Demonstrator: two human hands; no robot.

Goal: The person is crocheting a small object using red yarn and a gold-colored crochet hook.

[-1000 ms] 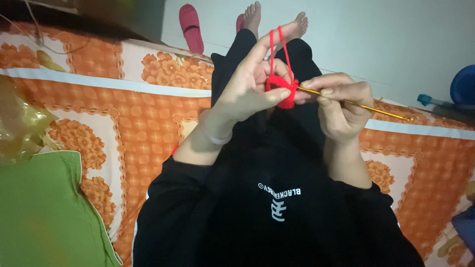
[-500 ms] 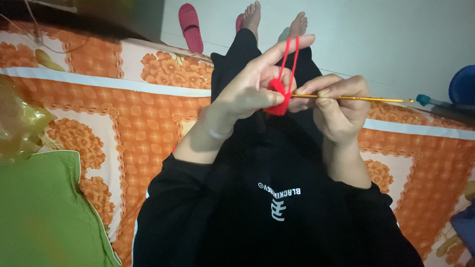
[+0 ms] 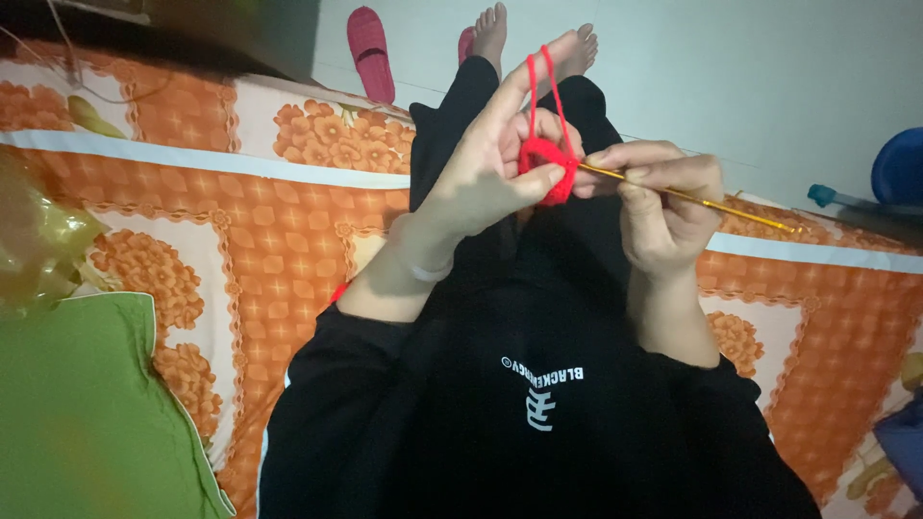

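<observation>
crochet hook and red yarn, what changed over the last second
The right hand tipped the gold crochet hook from level a moment ago, so its far end slopes down and right again. The left hand raised its forefinger, stretching the red yarn loop higher. Unchanged: the left hand pinches the small red crochet piece, the right hand grips the hook, and the pink slipper lies on the floor.

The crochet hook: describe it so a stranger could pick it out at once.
Start at the orange flowered bedspread and the person in black sitting on it. Both hands are raised over the lap; the right hand pinches a thin golden crochet hook whose tip enters the red yarn piece held by the left hand. It is the only slim metallic rod there.
</observation>
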